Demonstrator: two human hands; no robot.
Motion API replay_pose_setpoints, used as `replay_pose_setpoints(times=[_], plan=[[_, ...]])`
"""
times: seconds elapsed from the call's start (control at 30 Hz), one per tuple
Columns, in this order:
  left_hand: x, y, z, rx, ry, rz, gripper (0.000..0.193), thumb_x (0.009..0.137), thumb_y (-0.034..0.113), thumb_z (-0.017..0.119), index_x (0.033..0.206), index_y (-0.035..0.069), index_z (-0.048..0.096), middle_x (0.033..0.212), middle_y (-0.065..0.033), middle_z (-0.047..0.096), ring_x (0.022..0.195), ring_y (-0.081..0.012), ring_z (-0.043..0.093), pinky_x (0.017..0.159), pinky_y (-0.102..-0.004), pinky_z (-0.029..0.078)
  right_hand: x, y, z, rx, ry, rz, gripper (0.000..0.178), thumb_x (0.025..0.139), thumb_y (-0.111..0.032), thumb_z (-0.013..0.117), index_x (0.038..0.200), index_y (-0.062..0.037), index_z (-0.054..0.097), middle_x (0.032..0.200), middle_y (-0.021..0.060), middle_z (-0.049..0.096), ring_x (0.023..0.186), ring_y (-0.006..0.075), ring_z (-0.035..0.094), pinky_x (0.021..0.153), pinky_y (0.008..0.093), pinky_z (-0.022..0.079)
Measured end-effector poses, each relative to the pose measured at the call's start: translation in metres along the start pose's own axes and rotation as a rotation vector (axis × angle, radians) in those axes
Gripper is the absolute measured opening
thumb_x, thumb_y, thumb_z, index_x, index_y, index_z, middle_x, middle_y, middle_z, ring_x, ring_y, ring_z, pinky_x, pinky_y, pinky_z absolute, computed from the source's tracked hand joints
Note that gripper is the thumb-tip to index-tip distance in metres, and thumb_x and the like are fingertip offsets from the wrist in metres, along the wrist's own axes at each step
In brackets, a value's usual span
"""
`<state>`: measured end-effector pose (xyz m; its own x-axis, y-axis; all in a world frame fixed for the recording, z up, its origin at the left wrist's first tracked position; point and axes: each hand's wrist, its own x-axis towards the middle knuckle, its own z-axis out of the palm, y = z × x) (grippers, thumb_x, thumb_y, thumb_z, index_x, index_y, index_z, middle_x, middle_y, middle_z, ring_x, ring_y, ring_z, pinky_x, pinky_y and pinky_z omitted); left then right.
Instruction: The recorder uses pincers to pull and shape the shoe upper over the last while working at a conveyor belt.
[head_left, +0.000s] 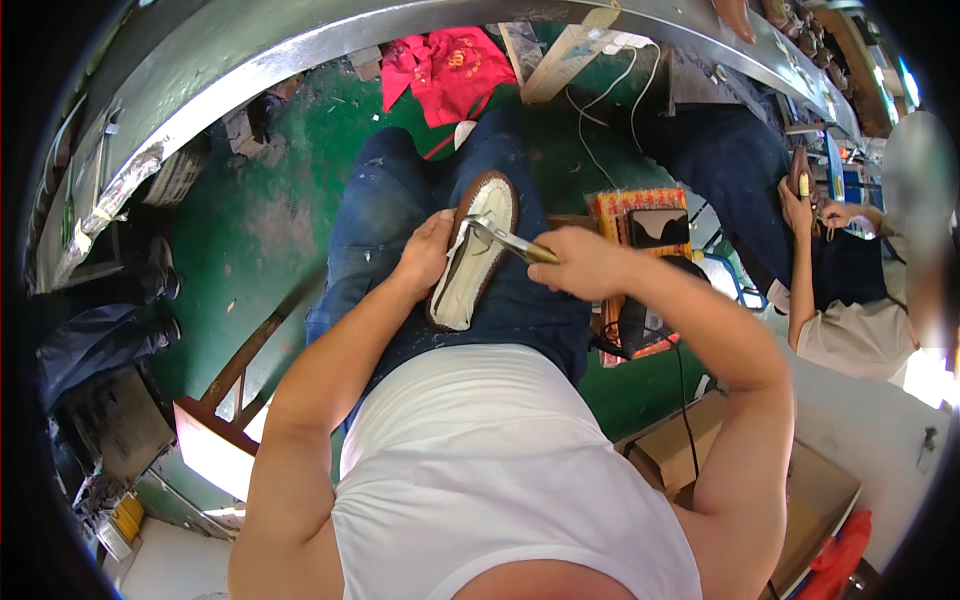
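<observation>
A brown shoe (pixel 462 285) lies bottom up across my thighs, toe pointing away. Its underside is cream-coloured, with a brown edge around it. My left hand (pixel 428 250) is closed around the shoe's left side, its thumb and fingers near the rim. In my right hand (pixel 582 264) is a pair of metal pliers (pixel 512 243), gripped by the brass-coloured handle. The curved head of the pliers touches the underside near its middle, toward the left edge. Whether the jaws pinch any material I cannot tell.
A metal-edged bench (pixel 300 45) curves across the front. A red bag (pixel 450 70) lies on the green floor beyond my knees. A phone-like black item (pixel 658 228) rests on a patterned package at right. Another person (pixel 850 270) sits farther right, holding a brown shoe. Cardboard box (pixel 815 490) at lower right.
</observation>
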<state>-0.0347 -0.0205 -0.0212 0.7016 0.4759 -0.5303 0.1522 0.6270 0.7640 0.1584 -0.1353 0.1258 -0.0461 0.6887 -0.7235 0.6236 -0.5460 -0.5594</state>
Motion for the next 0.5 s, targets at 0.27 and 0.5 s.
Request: replay_pose_setpoints(times=[0.27,0.5], plan=[[0.008,-0.016,-0.006,0.115,0.100,0.048,0.047,0.105,0.039,0.036,0.124,0.001,0.057,0.112,-0.0096,0.064,0.103,-0.0175,0.058,0.094,-0.0301,0.044,-0.004,-0.011,0.024,-0.042,0.167,0.043,0.020,0.089,-0.014,0.060,0.101,0.0020,0.057,0.081,0.0194,0.066,0.075,0.0309,0.068,0.065,0.0417,0.054],[0.012,-0.018,-0.003,0.187,0.200,0.148,0.049,0.105,0.041,0.035,0.124,0.001,0.056,0.112,-0.0110,0.063,0.104,-0.0200,0.057,0.095,-0.0317,0.044,0.011,0.008,0.059,0.155,0.247,-0.032,0.016,0.090,-0.012,0.058,0.094,0.0027,0.058,0.074,0.0157,0.065,0.063,0.0258,0.067,0.055,0.0410,0.052]])
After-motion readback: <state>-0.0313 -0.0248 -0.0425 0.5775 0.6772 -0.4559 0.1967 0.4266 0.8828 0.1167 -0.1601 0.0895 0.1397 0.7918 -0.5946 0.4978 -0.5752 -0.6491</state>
